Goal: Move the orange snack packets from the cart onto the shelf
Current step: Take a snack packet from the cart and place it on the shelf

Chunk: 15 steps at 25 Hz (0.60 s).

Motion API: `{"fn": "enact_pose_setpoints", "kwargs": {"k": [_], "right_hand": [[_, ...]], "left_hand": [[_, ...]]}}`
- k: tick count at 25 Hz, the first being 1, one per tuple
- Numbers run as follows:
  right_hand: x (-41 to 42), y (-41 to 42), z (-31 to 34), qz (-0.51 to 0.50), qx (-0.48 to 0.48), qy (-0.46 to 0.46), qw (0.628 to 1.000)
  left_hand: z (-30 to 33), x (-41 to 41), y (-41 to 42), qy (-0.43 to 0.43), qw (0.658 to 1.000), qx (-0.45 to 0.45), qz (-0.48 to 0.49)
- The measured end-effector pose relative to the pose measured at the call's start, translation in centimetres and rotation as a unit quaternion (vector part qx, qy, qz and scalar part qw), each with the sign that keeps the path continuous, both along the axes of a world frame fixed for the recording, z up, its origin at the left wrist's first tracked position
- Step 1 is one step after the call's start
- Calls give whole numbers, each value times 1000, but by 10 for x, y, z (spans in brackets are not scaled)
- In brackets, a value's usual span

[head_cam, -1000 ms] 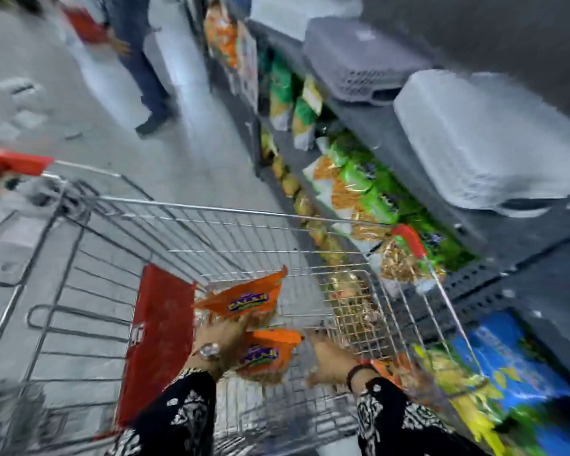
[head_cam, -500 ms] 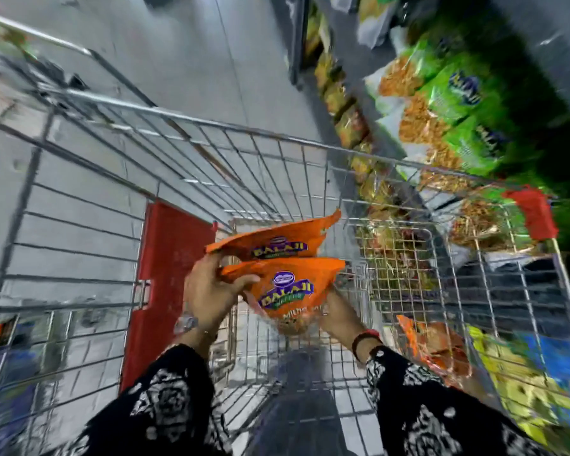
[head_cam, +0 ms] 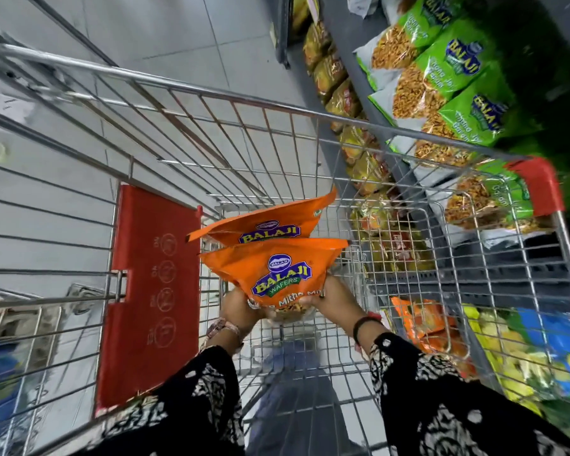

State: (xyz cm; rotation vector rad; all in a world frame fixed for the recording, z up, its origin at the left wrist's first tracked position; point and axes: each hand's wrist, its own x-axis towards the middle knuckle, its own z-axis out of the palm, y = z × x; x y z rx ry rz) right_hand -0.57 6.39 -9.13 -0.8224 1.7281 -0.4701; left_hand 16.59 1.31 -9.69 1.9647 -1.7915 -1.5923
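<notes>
Orange snack packets (head_cam: 277,258), two stacked, now gathered over the cart (head_cam: 211,93); left hand (head_cam: 241,307) and right hand (head_cam: 329,299) clasping their bottoms; ready for shelving.

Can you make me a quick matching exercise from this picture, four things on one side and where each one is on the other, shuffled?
Things:
1. front orange packet
2. green packets
3. red flap
4. dark wristband

Places:
A. on the shelf to the right
B. on the right wrist
C. held in both hands above the cart
D. inside the cart, left of the hands

Pairs: 1-C, 2-A, 3-D, 4-B
</notes>
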Motion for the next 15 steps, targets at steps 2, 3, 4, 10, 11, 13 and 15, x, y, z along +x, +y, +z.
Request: {"fn": "enact_pose_setpoints", "kwargs": {"k": [2, 3, 4, 10, 11, 13, 15], "right_hand": [[-2, 2, 18, -10, -10, -1, 1000], [-4, 4, 30, -10, -21, -2, 1000], [-7, 7, 43, -12, -35, -3, 999], [-39, 56, 153, -37, -144, 34, 988], [-47, 71, 173, -48, -162, 47, 985], [-66, 104, 214, -72, -187, 69, 977], [-88, 147, 254, -111, -210, 111, 965]], "left_hand": [[13, -1, 1, -6, 1000, -16, -19], [23, -2, 1, -1, 999, -28, -25], [34, -3, 1, 6, 999, -41, -31], [137, -37, 25, 53, 985, -145, -82], [158, -46, 34, 66, 978, -170, -101], [199, -71, 53, 109, 964, -200, -137], [239, -102, 74, 161, 943, -215, -195]]}}
